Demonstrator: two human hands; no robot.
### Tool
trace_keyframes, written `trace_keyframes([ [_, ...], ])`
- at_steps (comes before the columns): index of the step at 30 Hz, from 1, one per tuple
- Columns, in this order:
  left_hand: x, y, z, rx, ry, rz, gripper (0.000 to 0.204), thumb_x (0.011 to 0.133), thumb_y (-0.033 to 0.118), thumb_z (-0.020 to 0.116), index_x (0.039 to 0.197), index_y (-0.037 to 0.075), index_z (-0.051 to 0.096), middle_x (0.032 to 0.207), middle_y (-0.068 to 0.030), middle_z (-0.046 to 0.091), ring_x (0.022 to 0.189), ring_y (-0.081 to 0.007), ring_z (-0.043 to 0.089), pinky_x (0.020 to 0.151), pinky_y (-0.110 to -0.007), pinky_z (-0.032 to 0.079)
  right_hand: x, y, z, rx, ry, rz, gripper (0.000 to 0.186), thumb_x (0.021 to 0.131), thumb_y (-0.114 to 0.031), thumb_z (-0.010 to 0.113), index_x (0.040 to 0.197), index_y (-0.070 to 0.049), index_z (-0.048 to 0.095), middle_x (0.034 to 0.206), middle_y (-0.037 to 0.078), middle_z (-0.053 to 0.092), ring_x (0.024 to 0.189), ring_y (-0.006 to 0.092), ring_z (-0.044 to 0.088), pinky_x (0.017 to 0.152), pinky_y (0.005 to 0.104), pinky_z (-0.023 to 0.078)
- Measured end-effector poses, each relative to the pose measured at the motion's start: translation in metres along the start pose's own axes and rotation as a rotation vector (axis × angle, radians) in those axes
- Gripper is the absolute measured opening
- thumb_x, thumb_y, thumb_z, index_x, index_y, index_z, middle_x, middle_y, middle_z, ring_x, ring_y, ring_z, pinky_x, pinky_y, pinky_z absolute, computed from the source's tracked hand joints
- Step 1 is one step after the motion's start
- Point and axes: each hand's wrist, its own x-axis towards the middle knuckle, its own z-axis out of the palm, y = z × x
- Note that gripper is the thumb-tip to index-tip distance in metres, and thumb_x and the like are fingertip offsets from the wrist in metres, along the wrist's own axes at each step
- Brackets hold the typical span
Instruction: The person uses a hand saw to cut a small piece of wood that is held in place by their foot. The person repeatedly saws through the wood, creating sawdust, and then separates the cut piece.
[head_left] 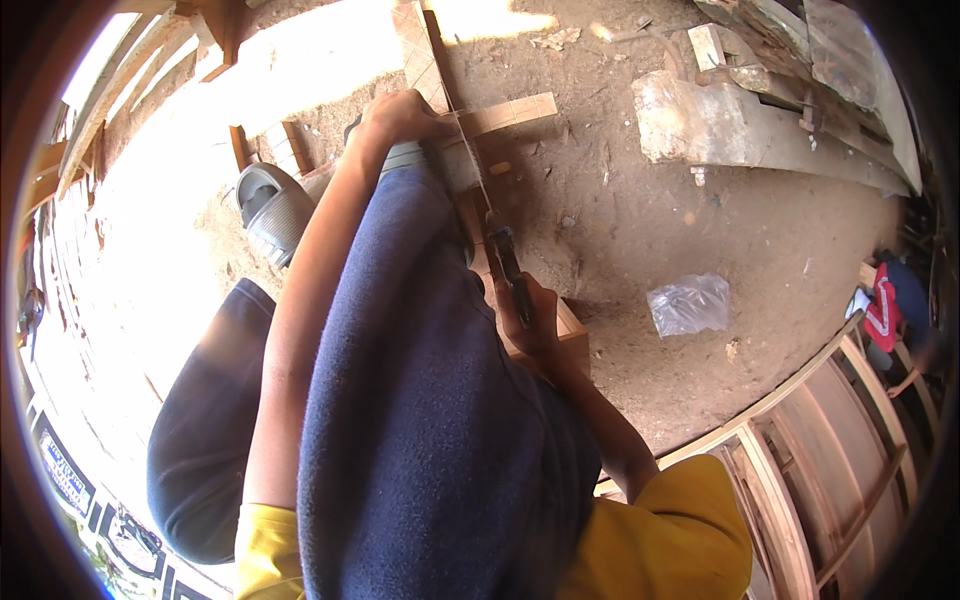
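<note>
My right hand (532, 318) is wrapped round the dark handle of a handsaw (507, 268). The thin saw blade (474, 160) points away from me and crosses a short wooden strip (515, 112). At the strip's left part, my left hand (398, 117) is closed on it, close to the blade; some of its fingers are hidden. Beneath lies a longer wooden board (422, 60), marked with slanting lines, which runs away from me. My raised leg in blue trousers (400, 300) reaches up to the left hand, its foot by the wood.
A grey slide sandal (273, 212) lies on the dirt left of my arm, near small wood offcuts (288, 148). To the right are a clear plastic bag (690, 305) and a weathered plank (700, 120). A wooden frame (780, 500) stands lower right, with a person (890, 305) beyond it.
</note>
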Motion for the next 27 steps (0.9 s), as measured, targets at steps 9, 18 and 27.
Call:
trace_keyframes([
  [9,-0.010,0.001,-0.010,0.025,0.002,-0.054,0.053,0.071,0.060,0.068,0.100,0.017,0.074,0.101,-0.0108,0.070,0.100,-0.0269,0.065,0.089,-0.038,0.049,-0.004,-0.007,0.007,0.114,-0.017,0.115,0.017,0.091,-0.011,0.058,0.078,0.000,0.055,0.054,0.003,0.051,0.047,0.0080,0.048,0.043,0.0269,0.036],
  [18,-0.012,0.013,-0.010,0.013,-0.025,-0.104,0.057,0.071,0.063,0.067,0.100,0.014,0.073,0.106,-0.0113,0.068,0.104,-0.0287,0.063,0.091,-0.038,0.048,-0.010,-0.008,-0.004,-0.021,-0.073,0.064,0.014,0.088,-0.006,0.057,0.100,0.000,0.057,0.064,0.013,0.056,0.052,0.0246,0.056,0.047,0.0348,0.042],
  [27,-0.007,0.006,-0.003,0.002,0.009,-0.067,0.062,0.070,0.060,0.069,0.098,0.004,0.071,0.106,-0.0173,0.067,0.105,-0.0292,0.063,0.090,-0.037,0.048,-0.013,0.002,-0.004,-0.003,-0.038,0.003,0.006,0.087,-0.005,0.056,0.089,0.000,0.058,0.062,0.014,0.055,0.050,0.0245,0.057,0.046,0.0348,0.041],
])
